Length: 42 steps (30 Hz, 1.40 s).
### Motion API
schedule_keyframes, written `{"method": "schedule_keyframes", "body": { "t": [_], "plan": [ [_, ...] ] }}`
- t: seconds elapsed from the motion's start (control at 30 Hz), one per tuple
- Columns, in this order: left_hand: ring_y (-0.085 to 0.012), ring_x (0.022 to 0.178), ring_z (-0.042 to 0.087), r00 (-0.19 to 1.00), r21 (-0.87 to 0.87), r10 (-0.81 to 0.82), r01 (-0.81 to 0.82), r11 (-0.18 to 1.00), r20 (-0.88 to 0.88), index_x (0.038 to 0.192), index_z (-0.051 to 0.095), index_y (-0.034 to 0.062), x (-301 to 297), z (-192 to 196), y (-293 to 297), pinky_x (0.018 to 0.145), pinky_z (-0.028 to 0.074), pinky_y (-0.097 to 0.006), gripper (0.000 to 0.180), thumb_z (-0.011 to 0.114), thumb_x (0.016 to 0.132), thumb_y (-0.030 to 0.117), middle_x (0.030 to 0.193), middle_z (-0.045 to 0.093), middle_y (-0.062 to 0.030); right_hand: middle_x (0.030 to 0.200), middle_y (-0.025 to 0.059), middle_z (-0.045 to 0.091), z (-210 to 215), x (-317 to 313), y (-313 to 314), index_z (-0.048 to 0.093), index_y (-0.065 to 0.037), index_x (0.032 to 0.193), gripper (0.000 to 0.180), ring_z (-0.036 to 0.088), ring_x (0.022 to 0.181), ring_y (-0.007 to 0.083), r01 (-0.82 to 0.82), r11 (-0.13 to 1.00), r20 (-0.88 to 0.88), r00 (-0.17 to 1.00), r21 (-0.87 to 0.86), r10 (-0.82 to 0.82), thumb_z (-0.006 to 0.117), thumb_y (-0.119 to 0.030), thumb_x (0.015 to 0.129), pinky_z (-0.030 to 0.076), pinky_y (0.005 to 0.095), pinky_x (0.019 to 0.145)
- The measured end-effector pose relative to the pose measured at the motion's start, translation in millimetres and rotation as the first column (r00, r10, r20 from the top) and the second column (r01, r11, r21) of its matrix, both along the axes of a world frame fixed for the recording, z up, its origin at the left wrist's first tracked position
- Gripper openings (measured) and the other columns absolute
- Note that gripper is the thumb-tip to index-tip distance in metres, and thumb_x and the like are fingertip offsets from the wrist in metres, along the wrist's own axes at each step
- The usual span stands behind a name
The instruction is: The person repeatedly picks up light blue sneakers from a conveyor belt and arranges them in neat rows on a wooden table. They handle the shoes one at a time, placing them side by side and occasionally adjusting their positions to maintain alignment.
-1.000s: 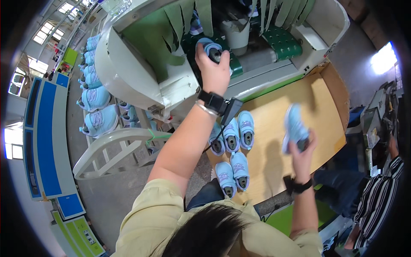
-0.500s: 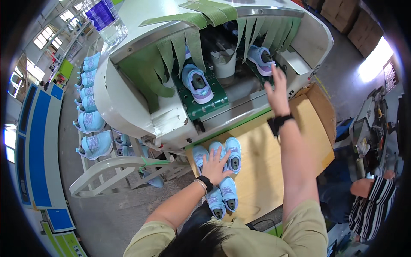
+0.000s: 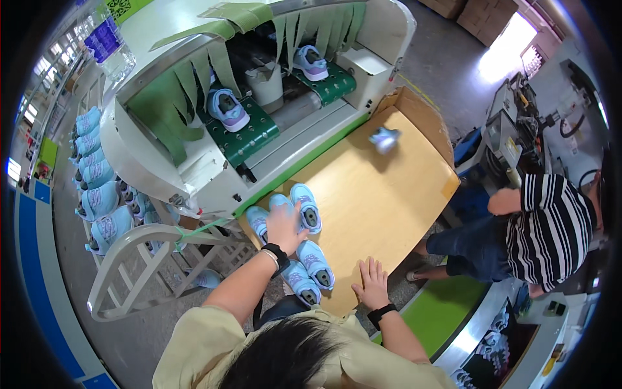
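Note:
My left hand [image 3: 284, 227] is over the middle of a group of light-blue shoes on a tan tabletop; motion smears its fingers, so its grip is unclear. Around it stand a shoe on the far right [image 3: 306, 209], one at the left [image 3: 258, 222] and two nearer ones [image 3: 314, 262] [image 3: 300, 282]. Part of the shoe beneath that hand is covered. My right hand [image 3: 372, 284] has its fingers spread at the tabletop's near edge, holding nothing. Well beyond it, a small blue-and-white shoe-like thing [image 3: 385, 139] is blurred, apart from both hands.
A white machine [image 3: 139, 139] with green strip curtains has a shoe on its left belt [image 3: 228, 110] and another on its right belt [image 3: 311, 63]. Shoes fill a rack [image 3: 136, 259] at left. A person in a striped top [image 3: 544, 230] is at right. A bottle [image 3: 107, 42] stands on the machine.
My right hand has come back from beside the right belt to the tabletop's near edge. The blurred blue-and-white thing is newly on view over the tabletop. The view has swung rightward.

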State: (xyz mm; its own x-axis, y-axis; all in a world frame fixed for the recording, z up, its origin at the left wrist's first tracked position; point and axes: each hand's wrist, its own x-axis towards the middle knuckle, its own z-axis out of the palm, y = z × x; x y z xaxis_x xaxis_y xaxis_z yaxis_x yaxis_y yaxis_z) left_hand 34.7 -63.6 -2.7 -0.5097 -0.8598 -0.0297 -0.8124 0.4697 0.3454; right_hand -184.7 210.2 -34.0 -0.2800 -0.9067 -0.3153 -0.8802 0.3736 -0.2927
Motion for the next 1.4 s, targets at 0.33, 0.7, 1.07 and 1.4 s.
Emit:
{"method": "schedule_keyframes", "body": {
  "t": [0.33, 0.7, 1.07, 1.4],
  "plan": [
    [-0.0504, 0.139, 0.036, 1.0, -0.038, 0.006, -0.006, 0.999, 0.0, 0.157, 0.037, 0.0197, -2, 3, 2, 0.108, 0.032, -0.063, 0.09, 0.079, 0.08, 0.043, 0.146, 0.044, -0.0227, 0.155, 0.0249, 0.038, 42, -30, -154, 0.043, 0.001, 0.147, 0.081, 0.034, 0.143, 0.0469, -0.049, 0.954, 0.082, 0.994, -0.297, 0.077, 0.08, -0.027, 0.081, 0.031, 0.0573, 0.116],
    [-0.0511, 0.145, 0.03, 0.999, 0.158, 0.004, -0.01, 0.987, 0.042, 0.158, 0.037, 0.0233, -3, 24, -3, 0.114, 0.026, -0.064, 0.089, 0.076, 0.083, 0.051, 0.153, 0.039, -0.023, 0.119, 0.023, 0.069, 32, -221, -384, 0.058, 0.001, 0.131, 0.081, 0.065, 0.111, 0.0388, 0.104, 0.992, -0.052, 0.993, -0.074, -0.108, 0.096, -0.028, 0.066, 0.053, 0.0431, 0.097],
    [-0.0222, 0.126, 0.058, 0.378, 0.773, 0.696, 0.472, 0.423, -0.611, 0.152, 0.043, 0.002, -55, 84, -37, 0.108, 0.046, -0.035, 0.083, 0.086, 0.083, 0.017, 0.138, 0.059, -0.0162, 0.126, 0.0201, 0.056, 103, -68, -255, 0.056, -0.005, 0.133, 0.074, 0.052, 0.125, 0.0369, -0.148, 0.763, 0.33, 0.838, -0.629, 0.434, 0.09, -0.013, 0.068, 0.045, 0.0448, 0.104],
    [-0.0365, 0.145, 0.034, 0.438, -0.005, 0.254, -0.509, 0.861, -0.862, 0.158, 0.015, -0.0061, -52, 168, -105, 0.12, 0.027, -0.039, 0.092, 0.074, 0.091, 0.016, 0.156, 0.026, -0.0279, 0.144, 0.029, 0.045, -17, 42, -253, 0.037, -0.005, 0.151, 0.076, 0.046, 0.136, 0.0397, -0.005, 0.847, 0.515, 0.792, -0.531, 0.328, 0.072, -0.009, 0.084, 0.038, 0.0448, 0.113]
  ]
}}
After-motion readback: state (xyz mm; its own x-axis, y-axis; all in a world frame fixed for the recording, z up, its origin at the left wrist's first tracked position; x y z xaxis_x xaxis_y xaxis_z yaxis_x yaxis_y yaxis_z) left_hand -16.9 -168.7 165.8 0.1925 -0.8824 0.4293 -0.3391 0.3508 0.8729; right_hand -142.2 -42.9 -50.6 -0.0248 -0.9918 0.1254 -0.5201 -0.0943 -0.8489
